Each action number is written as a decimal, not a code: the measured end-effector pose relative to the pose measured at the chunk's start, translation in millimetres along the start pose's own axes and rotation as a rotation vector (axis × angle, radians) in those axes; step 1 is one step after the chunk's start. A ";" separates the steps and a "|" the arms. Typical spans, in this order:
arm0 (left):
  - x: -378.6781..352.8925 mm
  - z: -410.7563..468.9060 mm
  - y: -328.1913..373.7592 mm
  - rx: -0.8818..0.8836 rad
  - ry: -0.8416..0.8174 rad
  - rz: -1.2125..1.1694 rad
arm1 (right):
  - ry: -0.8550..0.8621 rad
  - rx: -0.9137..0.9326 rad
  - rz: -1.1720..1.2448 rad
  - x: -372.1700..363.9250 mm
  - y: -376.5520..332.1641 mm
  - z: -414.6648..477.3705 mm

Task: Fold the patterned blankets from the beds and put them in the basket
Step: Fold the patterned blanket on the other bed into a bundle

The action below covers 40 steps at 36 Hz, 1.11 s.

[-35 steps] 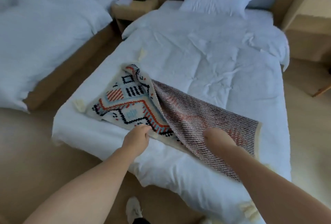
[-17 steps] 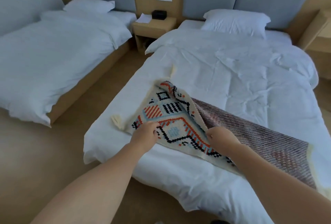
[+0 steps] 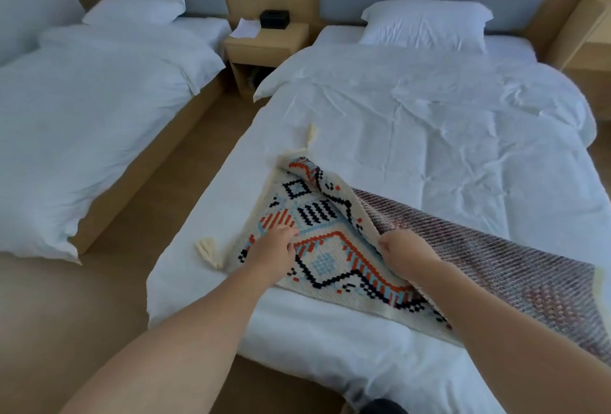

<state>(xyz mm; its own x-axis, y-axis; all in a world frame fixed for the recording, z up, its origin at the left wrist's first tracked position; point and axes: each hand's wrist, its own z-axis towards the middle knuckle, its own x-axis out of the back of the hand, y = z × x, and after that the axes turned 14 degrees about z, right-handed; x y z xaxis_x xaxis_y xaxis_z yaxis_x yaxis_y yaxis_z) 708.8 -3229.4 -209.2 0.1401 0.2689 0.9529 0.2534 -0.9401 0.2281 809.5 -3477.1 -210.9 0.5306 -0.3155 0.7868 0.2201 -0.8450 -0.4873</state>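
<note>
A patterned blanket [image 3: 325,254] with cream ground, orange, blue and black motifs and cream tassels lies on the near corner of the right bed [image 3: 446,135]. Its right part is turned over, showing the dull reddish-grey striped back. My left hand [image 3: 274,250] rests on the patterned face near the left edge, fingers bent down onto the cloth. My right hand [image 3: 401,253] grips the folded-over edge where face and back meet. No basket is in view.
A second white bed [image 3: 82,109] stands to the left across a strip of wooden floor [image 3: 158,188]. A wooden nightstand [image 3: 264,46] with a black box and paper sits between the headboards. A pillow [image 3: 426,24] lies at the right bed's head.
My view has lifted and shifted left, showing more of both beds. My right hand moved left along the blanket to the folded edge and drew it over; my left hand stayed on the patterned face.
</note>
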 end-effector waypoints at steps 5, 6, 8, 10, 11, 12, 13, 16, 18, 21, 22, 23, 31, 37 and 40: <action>14.1 32.5 -4.9 -0.014 0.041 -0.006 | 0.022 -0.002 0.040 10.8 -8.8 34.7; 14.5 37.2 -7.7 -0.011 0.046 -0.011 | 0.026 -0.004 0.040 10.3 -11.2 39.9; 13.1 45.7 -13.7 -0.011 0.048 -0.018 | 0.019 -0.015 0.040 9.3 -16.0 49.1; 11.3 54.8 -18.6 -0.017 0.037 -0.031 | 0.005 -0.024 0.023 11.0 -20.3 57.7; 11.0 59.6 -20.2 -0.017 0.035 -0.042 | -0.004 -0.030 0.019 12.1 -22.0 62.9; 10.8 66.0 -22.7 -0.018 0.034 -0.057 | -0.011 -0.038 0.020 12.8 -23.7 69.6; 10.8 72.2 -25.2 -0.022 0.032 -0.070 | -0.018 -0.051 0.026 13.3 -26.2 76.1; 8.4 95.0 -38.1 -0.037 0.002 -0.088 | -0.025 -0.099 0.049 10.5 -37.3 99.9; 4.6 114.2 -51.1 -0.054 -0.028 -0.095 | -0.036 -0.145 0.056 6.2 -46.0 118.5; -2.9 147.3 -72.7 -0.104 -0.077 -0.094 | -0.040 -0.220 0.073 1.4 -58.1 148.1; -5.4 159.9 -80.5 -0.128 -0.101 -0.089 | -0.027 -0.261 0.106 -3.3 -58.6 159.8; -8.0 173.7 -88.5 -0.157 -0.121 -0.076 | -0.014 -0.301 0.128 -7.8 -59.0 171.1; -36.3 283.3 -150.3 -0.309 -0.162 -0.039 | 0.021 -0.417 0.223 -39.2 -62.0 286.7; -68.0 312.8 -173.0 -0.366 -0.190 -0.016 | 0.105 -0.502 0.286 -67.2 -44.6 327.7; -76.1 329.9 -173.3 -0.404 -0.172 -0.003 | 0.176 -0.553 0.342 -76.0 -37.6 341.5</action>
<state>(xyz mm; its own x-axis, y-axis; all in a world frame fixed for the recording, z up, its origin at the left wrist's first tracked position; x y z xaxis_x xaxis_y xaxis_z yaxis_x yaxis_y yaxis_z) 970.0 -3017.8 -387.1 0.3061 0.2710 0.9126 -0.1357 -0.9364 0.3235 1040.5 -3273.9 -381.8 0.3441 -0.6308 0.6955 -0.4131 -0.7669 -0.4912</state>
